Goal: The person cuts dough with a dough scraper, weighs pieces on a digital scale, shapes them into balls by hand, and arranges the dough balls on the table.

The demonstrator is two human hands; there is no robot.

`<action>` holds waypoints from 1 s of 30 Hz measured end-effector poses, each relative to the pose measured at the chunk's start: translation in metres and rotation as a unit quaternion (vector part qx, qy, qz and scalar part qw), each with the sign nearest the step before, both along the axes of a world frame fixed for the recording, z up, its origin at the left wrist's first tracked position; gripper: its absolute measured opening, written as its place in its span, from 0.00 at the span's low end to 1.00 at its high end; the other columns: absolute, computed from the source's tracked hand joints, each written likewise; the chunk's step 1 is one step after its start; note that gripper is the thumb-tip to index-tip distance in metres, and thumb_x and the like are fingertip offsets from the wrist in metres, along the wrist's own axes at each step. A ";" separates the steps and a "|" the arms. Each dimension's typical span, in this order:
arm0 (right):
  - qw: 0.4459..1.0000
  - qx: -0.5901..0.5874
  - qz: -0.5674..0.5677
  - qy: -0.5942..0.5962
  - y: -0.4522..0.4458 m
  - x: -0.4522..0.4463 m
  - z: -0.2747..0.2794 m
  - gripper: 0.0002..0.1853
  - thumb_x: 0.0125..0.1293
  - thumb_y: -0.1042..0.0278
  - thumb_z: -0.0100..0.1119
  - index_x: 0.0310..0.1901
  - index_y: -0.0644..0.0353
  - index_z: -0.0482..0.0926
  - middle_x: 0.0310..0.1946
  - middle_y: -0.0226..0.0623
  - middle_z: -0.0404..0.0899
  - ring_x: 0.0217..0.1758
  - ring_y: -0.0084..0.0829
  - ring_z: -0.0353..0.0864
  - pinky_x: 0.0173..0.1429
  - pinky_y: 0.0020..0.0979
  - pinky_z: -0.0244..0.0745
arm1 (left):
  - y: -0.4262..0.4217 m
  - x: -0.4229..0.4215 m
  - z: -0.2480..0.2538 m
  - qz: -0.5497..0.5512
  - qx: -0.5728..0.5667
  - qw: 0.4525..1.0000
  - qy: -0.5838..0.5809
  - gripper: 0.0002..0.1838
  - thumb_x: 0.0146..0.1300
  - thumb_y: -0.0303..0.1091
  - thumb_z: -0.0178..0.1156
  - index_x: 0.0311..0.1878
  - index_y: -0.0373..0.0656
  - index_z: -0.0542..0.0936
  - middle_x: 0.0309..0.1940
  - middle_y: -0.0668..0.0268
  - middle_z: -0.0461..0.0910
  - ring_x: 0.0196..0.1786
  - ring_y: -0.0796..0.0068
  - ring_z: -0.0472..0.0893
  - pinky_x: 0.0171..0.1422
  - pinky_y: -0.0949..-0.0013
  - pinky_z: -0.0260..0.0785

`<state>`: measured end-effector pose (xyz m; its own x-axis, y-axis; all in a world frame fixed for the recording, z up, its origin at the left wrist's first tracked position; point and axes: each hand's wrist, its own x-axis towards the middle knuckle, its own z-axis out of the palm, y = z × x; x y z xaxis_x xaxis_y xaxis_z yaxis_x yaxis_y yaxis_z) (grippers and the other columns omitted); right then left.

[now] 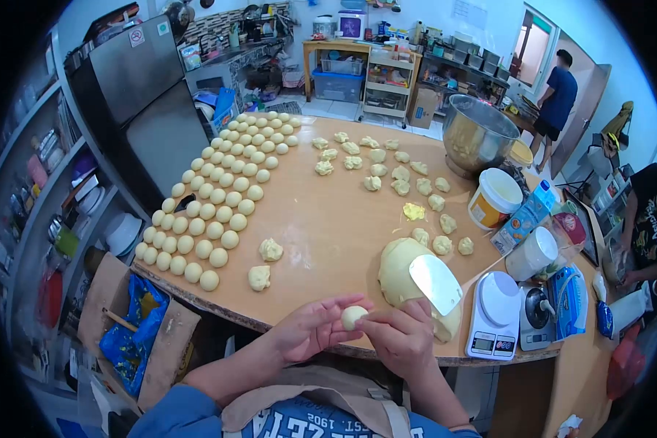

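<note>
A small round dough ball (354, 317) rests on the fingers of my left hand (310, 330), which cups it above the table's near edge. Thumb and fingertips of my right hand (404, 337) pinch the same ball from the right side. Just beyond my right hand sits a large mound of dough (394, 270), with a white flat scraper (436, 285) on top of it. To the left of my hands lie two rough dough pieces (259, 277). Rows of smooth dough balls (206, 212) cover the table's left side.
Several rough lumps of dough (400, 174) lie at the table's far middle. On the right stand a kitchen scale (494, 317), a white tub (495, 196), a blue carton (524, 217) and a steel mixing bowl (476, 135). One person (558, 95) stands near the doorway; another is at the right edge.
</note>
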<state>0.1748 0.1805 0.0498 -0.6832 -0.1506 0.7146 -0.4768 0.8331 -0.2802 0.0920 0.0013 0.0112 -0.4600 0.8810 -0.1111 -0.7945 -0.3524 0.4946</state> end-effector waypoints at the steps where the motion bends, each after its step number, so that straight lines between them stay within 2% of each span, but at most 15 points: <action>1: 1.000 0.016 0.002 -0.007 0.000 -0.001 0.001 0.10 0.46 0.72 0.65 0.34 0.50 0.85 0.31 0.22 0.82 0.30 0.25 0.73 0.36 0.31 0.61 | -0.003 -0.004 -0.011 -0.032 0.006 0.998 -0.045 0.24 0.68 0.30 0.57 0.65 0.36 0.66 0.57 0.58 0.75 0.59 0.66 0.77 0.65 0.65 0.72; 2: 1.000 0.021 -0.004 -0.011 0.000 -0.002 -0.001 0.11 0.47 0.72 0.64 0.35 0.50 0.85 0.32 0.22 0.83 0.30 0.24 0.73 0.36 0.30 0.61 | -0.005 -0.006 -0.018 -0.066 0.012 0.994 -0.088 0.23 0.68 0.31 0.56 0.65 0.37 0.66 0.57 0.59 0.75 0.59 0.66 0.77 0.64 0.65 0.72; 8: 0.999 0.048 -0.011 0.002 -0.007 -0.006 -0.011 0.14 0.47 0.70 0.63 0.39 0.51 0.85 0.35 0.21 0.83 0.29 0.23 0.72 0.36 0.30 0.61 | -0.005 0.002 -0.023 0.061 -0.037 0.997 -0.021 0.20 0.69 0.30 0.56 0.61 0.38 0.69 0.55 0.59 0.76 0.56 0.68 0.78 0.62 0.66 0.74; 11: 0.999 0.049 -0.012 0.013 -0.007 -0.004 -0.011 0.14 0.47 0.71 0.64 0.38 0.50 0.85 0.35 0.21 0.83 0.28 0.23 0.71 0.35 0.30 0.60 | -0.003 0.004 -0.009 0.077 -0.082 0.993 0.033 0.20 0.67 0.29 0.57 0.61 0.38 0.70 0.57 0.58 0.74 0.56 0.68 0.79 0.62 0.67 0.74; 13: 0.999 0.025 -0.017 0.029 -0.007 -0.005 -0.011 0.13 0.47 0.71 0.65 0.38 0.49 0.85 0.34 0.20 0.83 0.28 0.23 0.70 0.35 0.30 0.60 | -0.007 0.003 -0.003 0.077 -0.069 0.992 0.069 0.20 0.66 0.27 0.58 0.61 0.37 0.70 0.59 0.57 0.73 0.57 0.69 0.78 0.63 0.67 0.73; 16: 0.999 -0.039 -0.023 0.008 -0.014 -0.010 0.004 0.12 0.47 0.73 0.66 0.36 0.48 0.84 0.32 0.18 0.83 0.27 0.24 0.70 0.35 0.30 0.59 | -0.015 -0.004 0.000 0.070 -0.073 0.984 0.144 0.21 0.64 0.24 0.59 0.61 0.36 0.71 0.61 0.56 0.72 0.58 0.69 0.77 0.64 0.66 0.72; 20: 0.999 -0.031 0.030 -0.030 -0.010 -0.014 0.000 0.12 0.46 0.74 0.66 0.35 0.46 0.85 0.31 0.18 0.82 0.27 0.25 0.70 0.35 0.30 0.60 | -0.021 -0.013 -0.003 0.059 -0.069 0.971 0.220 0.23 0.63 0.23 0.60 0.61 0.34 0.70 0.63 0.56 0.71 0.60 0.68 0.76 0.65 0.64 0.71; 23: 0.998 -0.059 0.022 0.001 -0.017 -0.018 0.000 0.14 0.45 0.75 0.66 0.35 0.46 0.85 0.30 0.19 0.82 0.27 0.26 0.70 0.35 0.30 0.60 | -0.020 -0.011 -0.008 0.091 -0.011 0.982 0.165 0.23 0.63 0.22 0.61 0.61 0.34 0.70 0.63 0.55 0.70 0.60 0.67 0.76 0.65 0.63 0.71; 28: 0.996 -0.075 0.020 0.045 -0.024 -0.030 -0.006 0.17 0.44 0.75 0.67 0.38 0.45 0.86 0.29 0.20 0.81 0.27 0.26 0.70 0.36 0.30 0.60 | -0.020 -0.013 -0.003 0.122 -0.007 0.974 0.189 0.23 0.62 0.24 0.62 0.61 0.35 0.70 0.63 0.55 0.70 0.60 0.66 0.75 0.65 0.62 0.71; 30: 0.997 -0.070 0.008 0.024 -0.025 -0.030 -0.003 0.14 0.47 0.74 0.68 0.37 0.48 0.86 0.33 0.26 0.80 0.34 0.28 0.70 0.40 0.31 0.61 | -0.022 -0.017 -0.001 0.112 -0.013 0.976 0.186 0.24 0.62 0.25 0.63 0.61 0.36 0.71 0.63 0.55 0.70 0.60 0.67 0.76 0.65 0.62 0.72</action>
